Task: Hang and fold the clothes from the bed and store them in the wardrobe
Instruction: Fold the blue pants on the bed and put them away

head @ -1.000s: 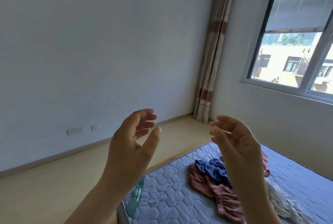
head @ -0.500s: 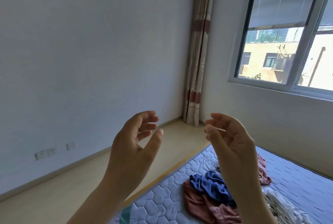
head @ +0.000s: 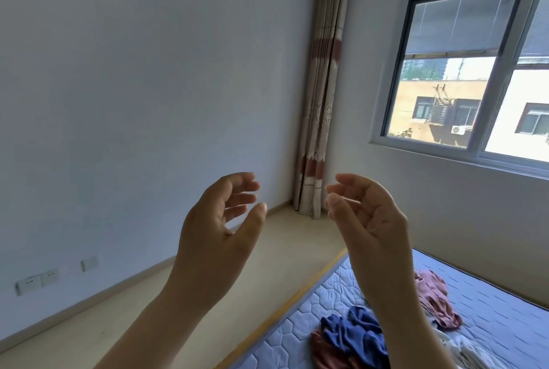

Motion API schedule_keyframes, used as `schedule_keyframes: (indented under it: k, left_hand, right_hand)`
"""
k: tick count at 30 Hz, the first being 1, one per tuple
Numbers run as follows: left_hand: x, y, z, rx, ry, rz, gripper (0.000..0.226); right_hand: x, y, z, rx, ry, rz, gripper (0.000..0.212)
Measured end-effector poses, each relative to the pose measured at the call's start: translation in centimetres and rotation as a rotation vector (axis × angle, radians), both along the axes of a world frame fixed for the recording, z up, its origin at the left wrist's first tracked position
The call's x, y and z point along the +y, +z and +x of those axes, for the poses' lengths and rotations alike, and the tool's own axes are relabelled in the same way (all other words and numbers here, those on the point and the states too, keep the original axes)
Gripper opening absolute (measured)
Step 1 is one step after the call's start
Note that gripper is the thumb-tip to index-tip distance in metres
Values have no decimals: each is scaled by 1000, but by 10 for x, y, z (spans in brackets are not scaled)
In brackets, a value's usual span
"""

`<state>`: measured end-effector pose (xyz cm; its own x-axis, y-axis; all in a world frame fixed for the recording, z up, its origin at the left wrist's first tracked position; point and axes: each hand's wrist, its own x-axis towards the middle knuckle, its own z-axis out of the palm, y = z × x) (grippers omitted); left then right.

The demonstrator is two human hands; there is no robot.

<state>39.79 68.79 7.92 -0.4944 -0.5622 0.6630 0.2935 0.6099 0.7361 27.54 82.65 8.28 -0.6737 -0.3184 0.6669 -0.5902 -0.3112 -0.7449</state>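
Both hands are raised in mid-air in front of the camera, palms facing each other, apart and not touching.

Left hand (head: 219,235): grip spread loose, fingers half-curled, thumb out, holding nothing. Right hand (head: 371,220): grip loose too, fingers curved inward, thumb close to the index finger, nothing held.

Neither hand touches the clothes, which lie in a crumpled pile on the bed (head: 499,306), lower right, well below the hands.
- The blue garment (head: 353,336) is bunched near the mattress's yellow-trimmed edge, lying on top of a rust-red garment (head: 323,352).
- The pink garment (head: 433,297) is farther back, just right of the right forearm.
- The white cloth (head: 466,351) sits at the bottom edge, partly hidden behind the forearm.
- None of it is folded.

The mattress is quilted and bluish, with no sheet on it.

A striped curtain (head: 320,101) is gathered in the room corner, its lower end at the floor (head: 282,249). The window (head: 463,71) is on the right wall, with buildings outside. Wall sockets (head: 38,279) sit low on the left wall.
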Motion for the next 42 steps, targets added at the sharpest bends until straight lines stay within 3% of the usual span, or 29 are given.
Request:
schedule_keyframes:
  k: [15, 33, 42]
  left_hand:
    - [-264, 29, 34, -38, -74, -55, 31]
    - [-386, 24, -49, 10, -141, -64, 30]
    - [-502, 16, -88, 14, -293, -56, 31]
  right_hand:
    - [-254, 22, 45, 18, -130, -7, 23]
    - [-370, 24, -21, 68, -208, -15, 22]
    - [-471, 19, -34, 102, -401, -1, 21]
